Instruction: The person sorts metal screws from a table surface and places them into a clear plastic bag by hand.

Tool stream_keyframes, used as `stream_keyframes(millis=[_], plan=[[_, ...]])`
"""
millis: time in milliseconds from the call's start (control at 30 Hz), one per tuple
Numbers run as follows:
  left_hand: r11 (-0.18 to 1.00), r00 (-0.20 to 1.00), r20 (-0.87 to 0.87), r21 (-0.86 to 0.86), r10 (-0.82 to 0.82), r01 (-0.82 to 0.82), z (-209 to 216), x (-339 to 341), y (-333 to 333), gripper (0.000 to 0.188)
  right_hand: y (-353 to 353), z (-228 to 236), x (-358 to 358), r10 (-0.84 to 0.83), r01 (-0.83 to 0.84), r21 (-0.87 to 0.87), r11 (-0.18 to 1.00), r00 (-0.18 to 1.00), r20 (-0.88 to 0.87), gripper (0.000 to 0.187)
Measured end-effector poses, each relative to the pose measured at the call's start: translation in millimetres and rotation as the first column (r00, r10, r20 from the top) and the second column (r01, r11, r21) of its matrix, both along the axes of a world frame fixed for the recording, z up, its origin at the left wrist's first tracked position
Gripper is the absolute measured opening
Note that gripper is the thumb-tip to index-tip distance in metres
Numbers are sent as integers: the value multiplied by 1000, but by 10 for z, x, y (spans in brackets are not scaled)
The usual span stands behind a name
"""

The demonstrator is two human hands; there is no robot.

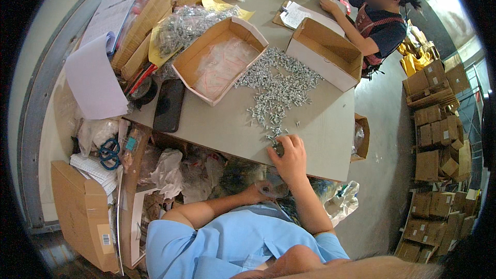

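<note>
A loose pile of small silver screws [281, 80] spreads over the grey table [217, 129] and narrows toward its near edge. At that narrow end my right hand [290, 159] is curled down, thumb and fingers closed round several screws. Below the table edge, near my lap, my left hand [252, 195] grips a clear plastic bag [273, 189]; its fingers are partly hidden. Beyond the pile's left side lies an open cardboard box [181, 67] with flat clear bags [225, 67] in it. Another open box [325, 54] borders the pile on the right.
A black phone [169, 105] lies left of the box of bags. Bagged hardware [188, 28] and papers [95, 77] crowd the far left. A co-worker [380, 26] sits at the far right by a clipboard [305, 15]. Stacked cartons [434, 134] line the right side.
</note>
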State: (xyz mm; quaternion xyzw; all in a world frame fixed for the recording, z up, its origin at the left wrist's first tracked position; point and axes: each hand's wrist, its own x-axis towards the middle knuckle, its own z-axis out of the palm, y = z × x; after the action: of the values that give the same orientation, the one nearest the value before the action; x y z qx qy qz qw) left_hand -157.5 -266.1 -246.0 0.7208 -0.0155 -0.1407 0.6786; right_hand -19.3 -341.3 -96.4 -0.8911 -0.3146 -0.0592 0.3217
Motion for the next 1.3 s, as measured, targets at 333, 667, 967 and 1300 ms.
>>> stream_keyframes(millis=[333, 667, 967, 1300], plan=[[999, 989, -142, 17, -40, 43, 143, 43, 13, 30, -48, -23, -111, -35, 32, 45, 998, 997, 72, 21], [997, 999, -7, -69, -36, 35, 38, 53, -5, 25, -149, 17, -177, -44, 43, 19, 999, 997, 68, 15], [999, 994, 102, 20, 32, -34, -259, -17, -72, 30, -226, 313, -213, 166, -206, -112, 972, 941, -294, 23], [1000, 988, 154, -3, 19, -18, -141, 2, -9, 26, -26, 23, 85, 113, -113, 10, 994, 993, -38, 36]])
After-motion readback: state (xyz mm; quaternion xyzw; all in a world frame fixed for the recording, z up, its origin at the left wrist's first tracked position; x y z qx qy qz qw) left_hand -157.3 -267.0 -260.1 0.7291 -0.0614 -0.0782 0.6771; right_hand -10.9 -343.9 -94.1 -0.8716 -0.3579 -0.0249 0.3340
